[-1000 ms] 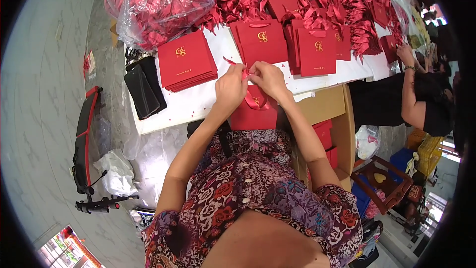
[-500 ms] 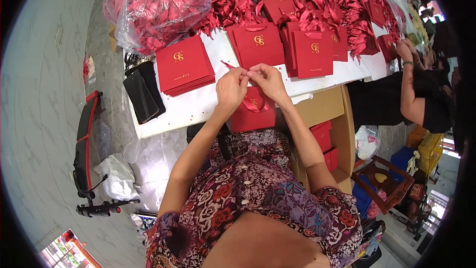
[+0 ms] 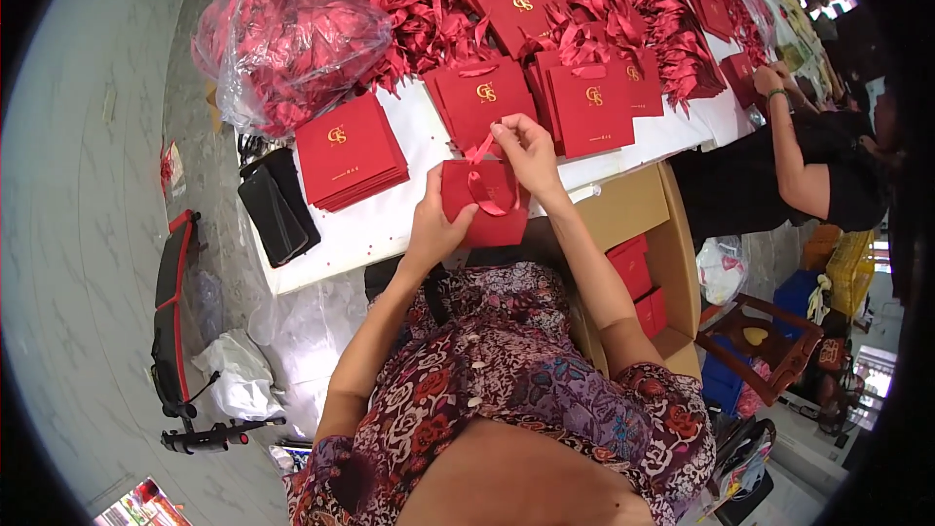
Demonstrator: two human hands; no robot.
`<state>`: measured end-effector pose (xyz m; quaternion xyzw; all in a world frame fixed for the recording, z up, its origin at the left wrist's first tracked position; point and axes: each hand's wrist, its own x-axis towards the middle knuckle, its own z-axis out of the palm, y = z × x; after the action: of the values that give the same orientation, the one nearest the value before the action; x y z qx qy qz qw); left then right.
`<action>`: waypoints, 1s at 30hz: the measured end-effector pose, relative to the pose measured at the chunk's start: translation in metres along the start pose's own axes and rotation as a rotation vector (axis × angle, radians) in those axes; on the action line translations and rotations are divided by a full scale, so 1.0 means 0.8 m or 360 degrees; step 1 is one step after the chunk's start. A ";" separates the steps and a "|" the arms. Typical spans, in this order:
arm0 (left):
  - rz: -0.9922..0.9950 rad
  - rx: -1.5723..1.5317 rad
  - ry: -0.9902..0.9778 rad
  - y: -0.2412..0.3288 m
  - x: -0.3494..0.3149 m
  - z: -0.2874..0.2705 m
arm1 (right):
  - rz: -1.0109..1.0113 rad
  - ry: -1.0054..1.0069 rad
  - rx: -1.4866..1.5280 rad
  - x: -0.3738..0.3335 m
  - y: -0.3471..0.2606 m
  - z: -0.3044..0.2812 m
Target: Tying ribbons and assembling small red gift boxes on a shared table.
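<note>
A small red paper gift bag is held upright at the near edge of the table. My left hand grips its left side, thumb across the front. Above the bag, my right hand pinches a red satin ribbon between thumb and fingertips. The ribbon's loop hangs down over the bag's front. Just behind my hands stand more red bags with gold print. A neat stack of flat red bags lies to the left.
A clear plastic sack of red ribbon sits at the back left, beside heaped loose ribbons. Black phone lies at the left corner. An open cardboard box with red bags stands at right. Another person's arm works further right.
My left hand has moved down from the ribbon to the bag's side. My right hand keeps the ribbon pinched, and the bag now stands higher against the table edge.
</note>
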<state>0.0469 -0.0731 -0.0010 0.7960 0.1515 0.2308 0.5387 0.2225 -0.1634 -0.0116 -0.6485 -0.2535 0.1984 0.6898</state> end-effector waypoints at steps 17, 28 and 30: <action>-0.0125 -0.0573 0.0502 0.025 0.069 -0.015 | -0.0264 0.0277 -0.0092 0.044 -0.032 -0.009; -0.0067 0.0197 0.0626 -0.048 0.138 0.034 | -0.0534 0.0083 -0.1340 -0.015 -0.007 0.002; -0.0210 0.0255 0.0611 -0.053 0.128 0.044 | -0.0456 0.0089 -0.1513 -0.024 0.006 0.002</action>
<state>0.1524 -0.0348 -0.0301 0.7661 0.3210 0.3295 0.4490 0.2068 -0.1733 -0.0181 -0.8549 -0.3840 -0.0533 0.3448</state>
